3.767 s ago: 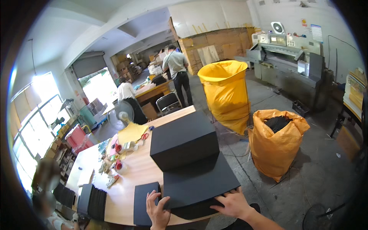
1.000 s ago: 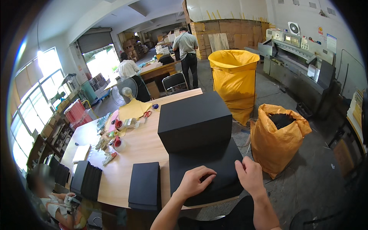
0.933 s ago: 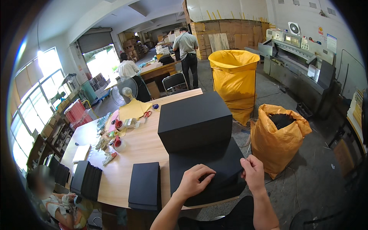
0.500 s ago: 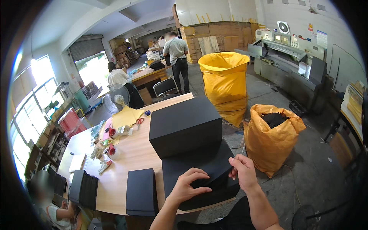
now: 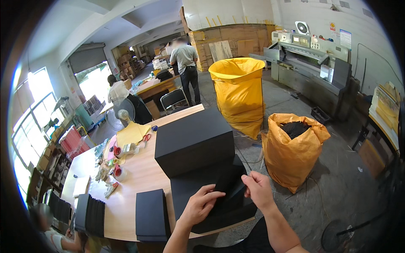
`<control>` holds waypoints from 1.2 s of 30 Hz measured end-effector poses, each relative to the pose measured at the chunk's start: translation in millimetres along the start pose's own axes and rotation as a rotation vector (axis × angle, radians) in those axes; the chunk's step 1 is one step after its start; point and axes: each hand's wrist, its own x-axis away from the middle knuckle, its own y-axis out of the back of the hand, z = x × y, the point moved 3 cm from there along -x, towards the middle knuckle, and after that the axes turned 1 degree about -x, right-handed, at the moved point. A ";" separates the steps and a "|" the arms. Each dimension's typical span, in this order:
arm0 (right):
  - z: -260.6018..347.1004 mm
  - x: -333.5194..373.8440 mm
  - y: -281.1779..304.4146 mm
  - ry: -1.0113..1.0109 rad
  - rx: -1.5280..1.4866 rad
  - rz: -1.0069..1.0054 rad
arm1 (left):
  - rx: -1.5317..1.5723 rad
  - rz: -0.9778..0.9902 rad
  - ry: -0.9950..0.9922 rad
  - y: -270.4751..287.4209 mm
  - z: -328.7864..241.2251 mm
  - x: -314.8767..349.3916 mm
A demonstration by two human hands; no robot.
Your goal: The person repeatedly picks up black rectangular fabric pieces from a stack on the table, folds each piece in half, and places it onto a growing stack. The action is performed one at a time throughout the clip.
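A thin black sheet [image 5: 227,181] is bent up at its right side over a low pile of black sheets [image 5: 182,201] at the table's near right. My right hand [image 5: 258,190] pinches the sheet's raised right edge between thumb and fingers. On the sheet's left rests my left hand [image 5: 201,204], its index finger stretched out and touching the surface; it grips nothing that I can see. Directly behind the pile stands a tall block of stacked black sheets [image 5: 194,141]. A smaller black stack [image 5: 151,214] lies left of my left forearm.
Scissors [image 5: 146,138], tape rolls [image 5: 119,172] and yellow sheets [image 5: 133,133] lie on the wooden table [image 5: 135,179]. Another black stack [image 5: 90,215] is at its left end, near a seated person. Two large bags, yellow [image 5: 237,97] and orange [image 5: 291,156], stand right of the table.
The sheet's right part has been lifted and now stands more upright. My left hand's fingers have straightened onto the sheet. The whole view has shifted slightly.
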 end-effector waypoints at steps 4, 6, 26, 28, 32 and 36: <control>3.2 -3.1 -3.2 -0.199 -0.418 0.082 | -0.054 0.018 -0.102 0.9 -0.9 -0.4; -1.1 -3.7 -1.9 -0.186 -0.423 0.098 | -0.044 -0.005 -0.094 0.4 1.8 0.5; -3.0 -1.0 -0.5 -0.182 -0.432 0.128 | -0.023 -0.002 -0.100 -1.5 -1.3 0.3; -5.7 0.9 1.1 -0.159 -0.429 0.123 | -0.015 -0.006 -0.094 -0.7 -1.6 -0.2; -1.3 6.3 4.7 -0.107 -0.119 0.081 | 0.022 -0.108 -0.102 -2.2 -13.1 -4.0; -5.2 1.1 2.5 -0.176 -0.378 0.127 | -0.036 0.018 -0.077 -3.4 5.2 3.0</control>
